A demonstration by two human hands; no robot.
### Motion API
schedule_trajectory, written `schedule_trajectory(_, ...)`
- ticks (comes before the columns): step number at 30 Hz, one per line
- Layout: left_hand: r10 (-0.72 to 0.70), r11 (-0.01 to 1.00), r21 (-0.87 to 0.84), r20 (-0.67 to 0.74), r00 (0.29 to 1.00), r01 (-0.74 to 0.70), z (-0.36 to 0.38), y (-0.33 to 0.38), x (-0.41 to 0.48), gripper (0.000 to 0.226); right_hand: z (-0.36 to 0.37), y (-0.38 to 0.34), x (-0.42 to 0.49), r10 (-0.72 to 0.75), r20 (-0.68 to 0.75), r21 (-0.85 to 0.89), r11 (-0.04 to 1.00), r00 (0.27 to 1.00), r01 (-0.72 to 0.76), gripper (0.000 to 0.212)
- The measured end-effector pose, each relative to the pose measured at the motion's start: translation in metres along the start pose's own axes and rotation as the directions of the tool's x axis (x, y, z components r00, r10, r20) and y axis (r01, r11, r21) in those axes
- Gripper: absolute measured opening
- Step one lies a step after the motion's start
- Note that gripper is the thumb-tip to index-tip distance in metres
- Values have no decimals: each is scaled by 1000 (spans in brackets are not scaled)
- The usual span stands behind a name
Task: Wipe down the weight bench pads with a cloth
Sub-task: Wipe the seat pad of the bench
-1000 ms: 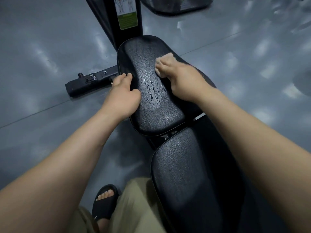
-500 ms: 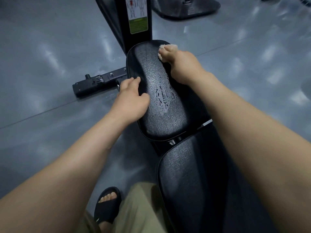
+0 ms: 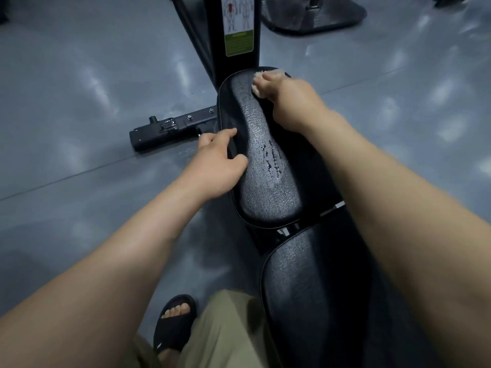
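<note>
near pad [image 3: 318,301], this side of the far pad [image 3: 265,200], looks untouched, we judge. wet streaks [image 3: 272,160] cross the far pad's middle. our left hand [image 3: 215,160] grips its left edge; our right hand [image 3: 289,94] clamps the cloth [image 3: 257,90] at its far end.

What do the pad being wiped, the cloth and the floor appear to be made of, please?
The pad looks like black vinyl or faux leather: grained, faintly shiny, with flecks mid-surface that may be wear or wetness. The cloth, mostly hidden under the right hand, seems a pale, fuzzy fabric, perhaps terry. The floor is grey, smooth and glossy, reflecting lights; possibly coated concrete.
</note>
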State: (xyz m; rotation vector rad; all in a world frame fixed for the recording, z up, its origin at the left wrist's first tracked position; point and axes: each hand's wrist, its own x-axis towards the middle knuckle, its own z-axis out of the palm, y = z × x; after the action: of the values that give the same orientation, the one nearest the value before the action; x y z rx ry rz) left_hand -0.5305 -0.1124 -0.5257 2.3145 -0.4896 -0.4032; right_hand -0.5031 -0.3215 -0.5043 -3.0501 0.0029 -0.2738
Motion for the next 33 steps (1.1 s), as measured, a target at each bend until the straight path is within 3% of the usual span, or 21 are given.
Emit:
schedule_trajectory(2, 1, 1000, 29, -3, 1000, -1, 0, -1, -1, 65, -3, -2, 8, -6, -14, 12, 1000, 1000, 6, 37)
schedule_trajectory(6, -59, 997, 58, -8, 998, 59, -1, -3, -1, 66, 1, -15, -22, -105, -46, 73, 991, 993, 108, 52)
schedule_trajectory(10, -56, 998, 17, -8, 998, 56, -5, -7, 1, 51, 9, -30, -69, -239, -118, 150, 955, 964, 255, 55)
schedule_trajectory(12, -46, 998, 32, 0, 999, 46, -7, -11, 2, 48, 13, -32, -74, -196, -100, 129, 970, 975, 208, 58)
schedule_trajectory(16, -36, 996, 83, 19, 999, 34, -10, -17, 5, 70, 5, -32, -41, -112, -7, 86, 990, 994, 112, 68)
schedule_trajectory(20, -35, 997, 70, 24, 999, 33, -7, -17, 5, 67, -3, -31, 11, -13, 46, 21, 1000, 999, 12, 67)
schedule_trajectory(22, -30, 998, 61, 20, 999, 29, -6, -16, 5, 50, -3, -33, 22, 20, 77, 26, 999, 997, -22, 66)
schedule_trajectory(25, -44, 997, 66, 11, 999, 43, -4, -15, 6, 37, 2, -37, 6, -7, 28, 77, 997, 1000, 5, 64)
schedule_trajectory(29, -51, 998, 49, 15, 999, 50, -5, -11, 7, 49, 14, -37, -45, -137, -119, 157, 975, 983, 155, 48)
schedule_trajectory(33, -22, 997, 78, 14, 1000, 20, -4, -8, 8, 44, 14, -26, -46, -55, -57, 122, 991, 997, 61, 67)
